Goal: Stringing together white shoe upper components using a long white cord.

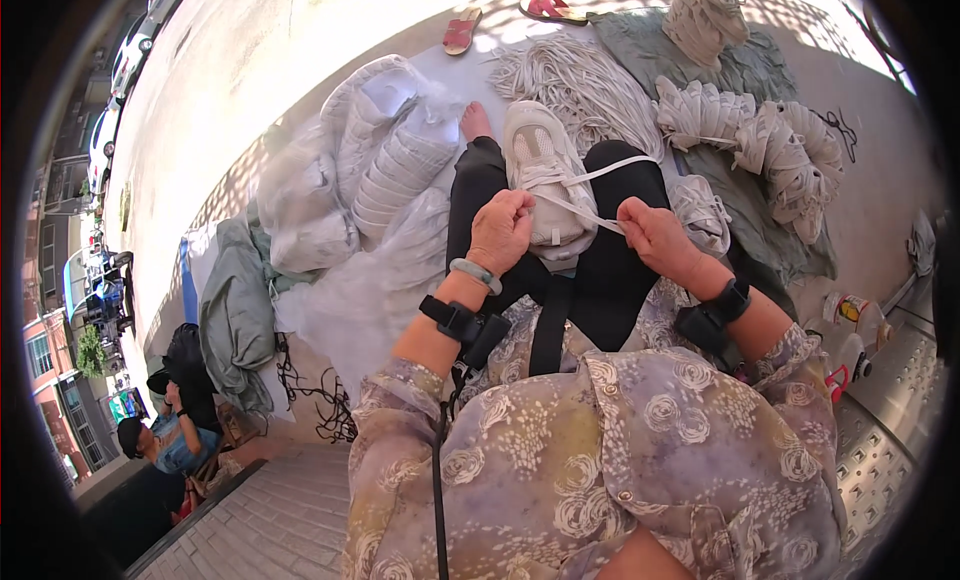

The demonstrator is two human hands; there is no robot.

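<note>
- Head view, middle: a cream-and-white mesh lace-up sneaker [548,220] stands between the knees of the person's black trousers [478,195], toe pointing away.
- The right hand [660,240] grips a flat white lace [612,168] drawn out beside the shoe.
- The left hand [505,225] is curled closed at the shoe's left edge; whether it pinches lace I cannot tell.
- Surface: a pale ground sheet [478,80] lies beneath, bearing a heap of loose off-white laces [580,75] just beyond the shoe.
- To the right, bundled whitish shoes [790,165] sit on and beside a crumpled grey-green cloth [765,65].
- To the left, clear plastic bags [345,305] lie around stacked white shoe pieces [405,175], near a second grey-green cloth [235,315].
- Two red slippers [462,30] rest at the far edge.
- Surroundings: sunlit paving [255,55] with lattice shadows, parked cars [130,60] and buildings at far left; another person [185,442] in blue sits lower left, past a grey brick-patterned surface [255,525].
- A dimpled metal panel [885,440] stands at lower right.
</note>
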